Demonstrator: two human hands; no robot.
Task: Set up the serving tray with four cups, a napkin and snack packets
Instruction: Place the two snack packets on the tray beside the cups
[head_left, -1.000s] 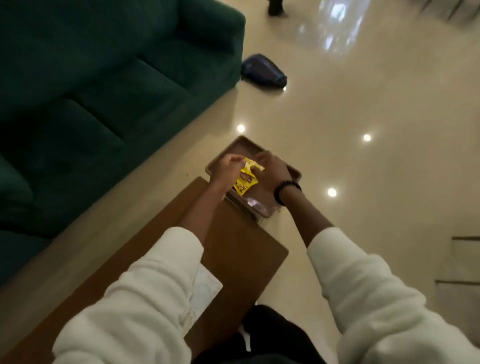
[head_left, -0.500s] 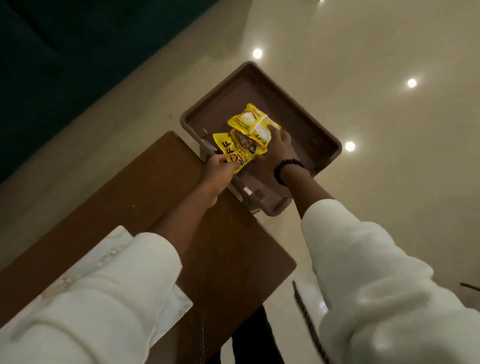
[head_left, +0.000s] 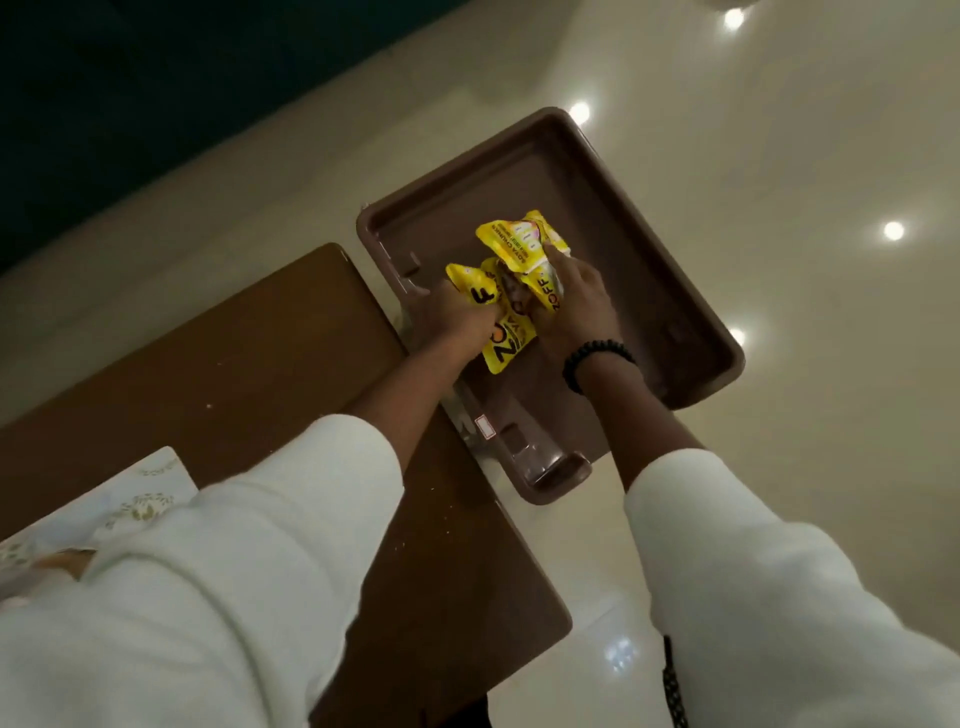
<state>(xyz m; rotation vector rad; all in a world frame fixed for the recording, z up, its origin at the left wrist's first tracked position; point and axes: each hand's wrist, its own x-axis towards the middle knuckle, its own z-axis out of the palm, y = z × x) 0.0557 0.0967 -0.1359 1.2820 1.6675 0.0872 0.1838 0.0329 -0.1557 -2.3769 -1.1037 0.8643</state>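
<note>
A brown plastic serving tray (head_left: 644, 244) sits on the shiny floor just past the end of a low wooden table. Several yellow snack packets (head_left: 511, 244) lie bunched in the tray's middle. My left hand (head_left: 452, 319) grips the packets at their left side, fingers curled over a yellow pouch. My right hand (head_left: 574, 301), with a black bead bracelet at the wrist, presses on and holds the packets from the right. A white patterned napkin (head_left: 140, 499) lies on the table near my left sleeve, partly hidden by it. No cups are in view.
The wooden table (head_left: 249, 374) runs from lower left to the tray. A dark green sofa (head_left: 156, 93) fills the upper left. The cream floor (head_left: 779, 156) reflects ceiling lights.
The view has dropped closer over the tray. Both hands have lowered the yellow packets further into the tray and spread them slightly.
</note>
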